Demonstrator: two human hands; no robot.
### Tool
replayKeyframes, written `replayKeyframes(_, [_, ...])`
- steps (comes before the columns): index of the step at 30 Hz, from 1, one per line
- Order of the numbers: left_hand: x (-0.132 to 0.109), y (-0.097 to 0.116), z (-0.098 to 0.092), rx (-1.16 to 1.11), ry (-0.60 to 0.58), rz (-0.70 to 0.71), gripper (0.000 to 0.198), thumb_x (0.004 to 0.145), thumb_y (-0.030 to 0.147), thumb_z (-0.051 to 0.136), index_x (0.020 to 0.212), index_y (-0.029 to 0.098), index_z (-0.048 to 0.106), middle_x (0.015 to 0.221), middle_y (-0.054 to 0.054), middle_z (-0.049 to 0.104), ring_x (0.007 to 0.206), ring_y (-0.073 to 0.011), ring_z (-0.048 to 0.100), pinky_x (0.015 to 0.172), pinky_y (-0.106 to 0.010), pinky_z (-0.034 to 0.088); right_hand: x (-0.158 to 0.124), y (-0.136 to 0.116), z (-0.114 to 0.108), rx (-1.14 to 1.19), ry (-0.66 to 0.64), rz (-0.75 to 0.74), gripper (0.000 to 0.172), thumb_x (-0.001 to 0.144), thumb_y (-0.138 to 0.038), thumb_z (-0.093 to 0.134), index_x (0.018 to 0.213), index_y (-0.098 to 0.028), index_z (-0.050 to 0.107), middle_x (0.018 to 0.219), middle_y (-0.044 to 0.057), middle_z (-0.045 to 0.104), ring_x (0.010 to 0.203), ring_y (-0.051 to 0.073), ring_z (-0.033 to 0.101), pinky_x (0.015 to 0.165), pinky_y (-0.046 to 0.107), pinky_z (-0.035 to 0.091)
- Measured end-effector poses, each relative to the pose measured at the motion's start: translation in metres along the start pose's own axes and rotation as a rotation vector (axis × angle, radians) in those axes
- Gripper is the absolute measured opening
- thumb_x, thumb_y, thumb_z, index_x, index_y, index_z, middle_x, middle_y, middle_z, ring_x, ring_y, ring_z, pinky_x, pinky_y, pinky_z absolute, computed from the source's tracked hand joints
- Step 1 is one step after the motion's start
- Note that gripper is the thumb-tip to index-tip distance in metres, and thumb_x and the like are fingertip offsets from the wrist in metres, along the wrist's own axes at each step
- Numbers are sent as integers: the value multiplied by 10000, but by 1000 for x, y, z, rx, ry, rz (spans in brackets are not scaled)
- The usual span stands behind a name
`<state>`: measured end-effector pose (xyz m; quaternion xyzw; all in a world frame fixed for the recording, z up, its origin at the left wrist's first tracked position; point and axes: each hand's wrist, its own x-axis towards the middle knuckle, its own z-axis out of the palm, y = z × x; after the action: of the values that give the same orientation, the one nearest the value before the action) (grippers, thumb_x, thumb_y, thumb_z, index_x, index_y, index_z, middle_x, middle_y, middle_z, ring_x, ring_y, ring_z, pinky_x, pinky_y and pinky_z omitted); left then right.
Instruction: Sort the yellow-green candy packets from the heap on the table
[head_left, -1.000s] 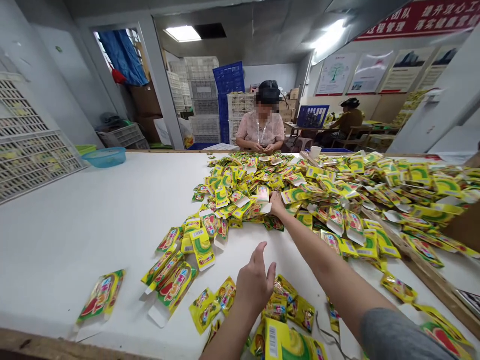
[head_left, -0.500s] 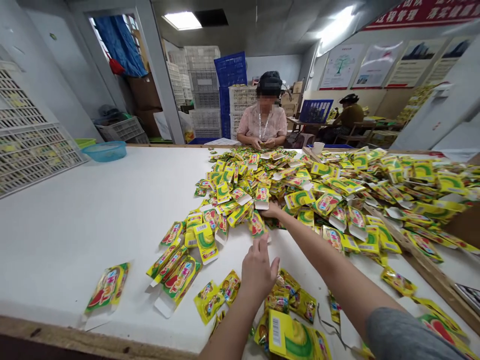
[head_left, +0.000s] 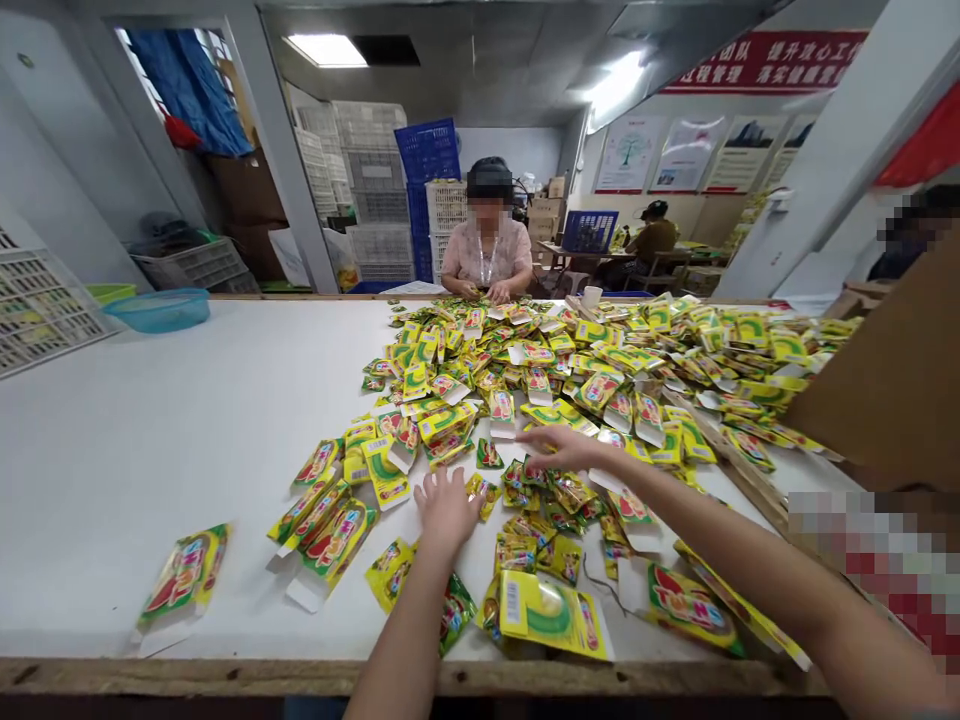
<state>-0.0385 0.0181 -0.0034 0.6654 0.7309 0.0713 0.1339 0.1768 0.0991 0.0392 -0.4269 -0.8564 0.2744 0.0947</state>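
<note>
My left hand is over the white table with its fingers spread and holds nothing, close to a small candy sachet. Farther right, my right hand stretches its fingers leftward, above several shiny sachets; nothing shows in its grasp. Just beyond its fingertips stands a small printed box with a white open flap. Left of my left hand lie yellow and green boxes, some with open flaps. Below my hands rests a flat yellow box on more sachets.
A large heap of yellow boxes spreads across the table. A wooden strip runs through it on the right. A blue basin and crate stand at left. A person sits opposite. A brown carton is at right.
My left hand has moved left and spread its fingers. My right hand has come out from the boxes toward me, and small sachets now show beneath it. The view has turned right.
</note>
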Motion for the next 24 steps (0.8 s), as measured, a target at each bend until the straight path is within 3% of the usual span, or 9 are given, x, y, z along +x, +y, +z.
replayKeyframes(3, [-4, 2, -1, -50, -15, 47, 439, 841, 357, 450, 1232, 159, 479, 1237, -162, 510, 1117, -328, 485, 909, -451, 380, -21, -8, -8, -18, 233, 172, 371, 868, -381, 407, 1075, -175, 636, 1014, 95, 680, 877, 208, 640, 760, 313, 487])
replayKeyframes(6, [-2, 7, 3, -86, 6, 58, 427, 827, 343, 481, 1205, 146, 484, 1216, -169, 515, 1120, -331, 477, 902, -448, 387, -24, -14, 11, -72, 241, 285, 352, 882, -320, 376, 1010, -144, 653, 941, 111, 688, 847, 212, 642, 727, 300, 477])
replayKeyframes(8, [1, 9, 7, -119, 35, 53, 397, 791, 331, 536, 1140, 142, 520, 1196, -173, 521, 1135, -341, 459, 905, -452, 384, -18, -15, 32, -81, 209, 287, 303, 787, -242, 536, 1053, -145, 642, 1051, 130, 661, 946, 240, 620, 789, 307, 456])
replayKeyframes(11, [4, 5, 11, -193, 65, 58, 340, 732, 283, 603, 1037, 139, 554, 1151, -169, 543, 1112, -343, 474, 877, -436, 405, -7, -11, 53, -79, 215, 305, 590, 588, -106, 681, 1167, -145, 582, 1196, 168, 578, 1036, 288, 574, 840, 328, 424])
replayKeyframes(13, [4, 0, 12, -268, 84, 71, 327, 712, 220, 613, 1022, 140, 545, 1106, -158, 572, 1072, -318, 511, 859, -407, 417, -5, -6, 55, -55, 256, 312, 666, 509, -77, 716, 1156, -150, 579, 1180, 165, 575, 1057, 311, 546, 852, 344, 406])
replayKeyframes(15, [4, -4, 9, -367, 116, 95, 294, 723, 161, 579, 1012, 148, 532, 1061, -136, 599, 1022, -274, 548, 850, -374, 422, -9, -2, 50, -6, 314, 309, 507, 514, -110, 721, 1012, -149, 630, 1059, 144, 617, 1055, 324, 525, 858, 361, 388])
replayKeyframes(18, [3, -3, 4, -527, 165, 144, 213, 780, 167, 503, 992, 176, 523, 959, -81, 629, 897, -207, 594, 785, -324, 450, -24, 0, 42, 133, 406, 308, 117, 658, -248, 633, 725, -158, 599, 838, 107, 625, 956, 299, 546, 806, 375, 407])
replayKeyframes(20, [2, 0, 1, -683, 143, 203, 178, 798, 233, 497, 965, 183, 532, 832, -40, 630, 752, -169, 605, 673, -280, 469, -34, -3, 44, 284, 440, 310, 186, 733, -353, 553, 686, -174, 547, 758, 74, 606, 846, 254, 575, 723, 358, 448])
replayKeyframes(24, [-2, 9, 4, -1161, -46, 336, 284, 718, 374, 611, 906, 168, 557, 652, 17, 575, 576, -116, 550, 520, -216, 428, -44, -19, 64, 651, 401, 278, 368, 733, -555, 509, 774, -191, 542, 757, 34, 617, 706, 174, 611, 605, 304, 513])
